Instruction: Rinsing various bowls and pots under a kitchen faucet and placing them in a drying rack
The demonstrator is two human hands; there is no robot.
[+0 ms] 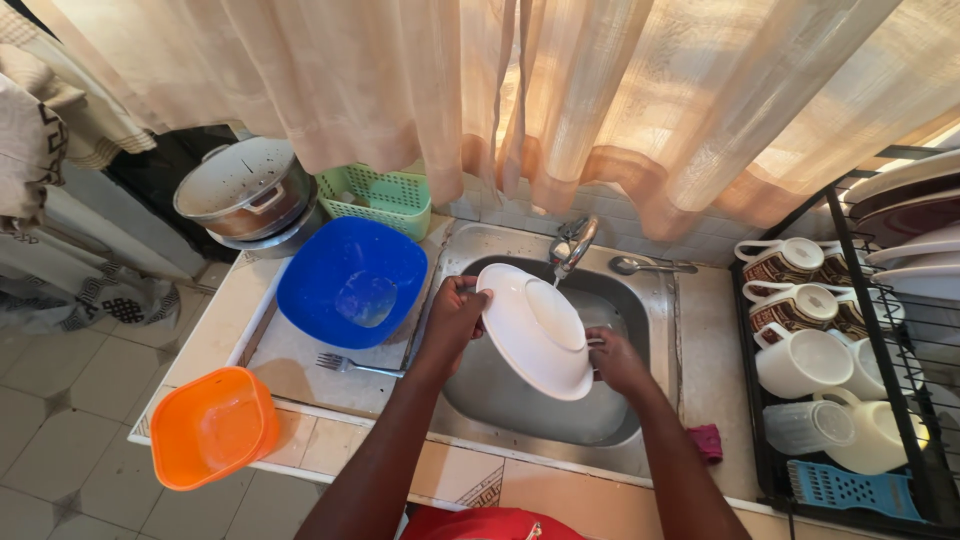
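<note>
Head view: steel sink (655,300) at centre, tap (572,243) at 12 o'clock. White plate (537,330) held tilted over the basin, under the spout. Left hand (455,312) closed on its 9 o'clock rim; right hand (615,362) clasps the 3 o'clock edge. Judged step: rinsing. Blue bowl (350,283) at 9 o'clock on worktop (712,365).

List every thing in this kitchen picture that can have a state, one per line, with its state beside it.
White plate: tilted over the sink, held by left hand and right hand.
Tap: whether it runs, cannot tell.
Blue basin: upright, holds some water.
Orange tub: upright, empty.
Pot: lidded.
Fork: lying flat.
</note>
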